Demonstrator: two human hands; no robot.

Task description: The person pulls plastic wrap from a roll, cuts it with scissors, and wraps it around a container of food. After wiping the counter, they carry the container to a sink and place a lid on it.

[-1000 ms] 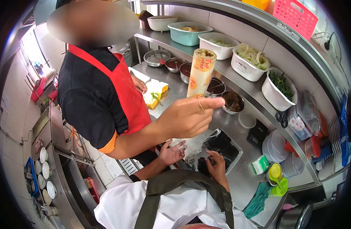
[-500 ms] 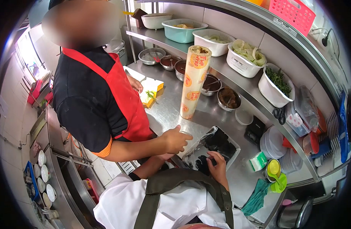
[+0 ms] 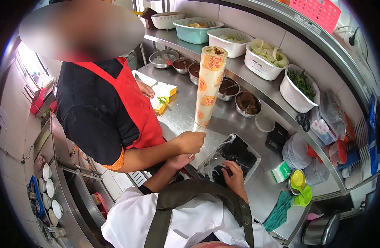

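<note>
My right hand [image 3: 234,175] is over the near side of a shallow tray [image 3: 254,165], its bent fingers and thumb around the edge of a dark black piece [image 3: 218,173]. More flat black pieces [image 3: 239,151] lie in the tray, and clear plastic film [image 3: 206,166] hangs over its left side. To the left, my left hand [image 3: 181,160] is palm up with fingers apart and nothing on it, just below a co-worker's closed hand [image 3: 192,141]. The tall printed wrap roll [image 3: 209,87] stands upright beyond that hand.
A co-worker in a red apron [image 3: 136,111] stands at the left. Metal bowls of sauce [image 3: 248,104] line the back of the counter, under a shelf of vegetable tubs [image 3: 264,66]. Plates [image 3: 297,153], a green-and-white box [image 3: 280,172] and a green cloth [image 3: 279,213] are at the right.
The co-worker's hand has moved up and right, toward the roll's base. My left hand has come further into view below it. My right hand stays at the tray.
</note>
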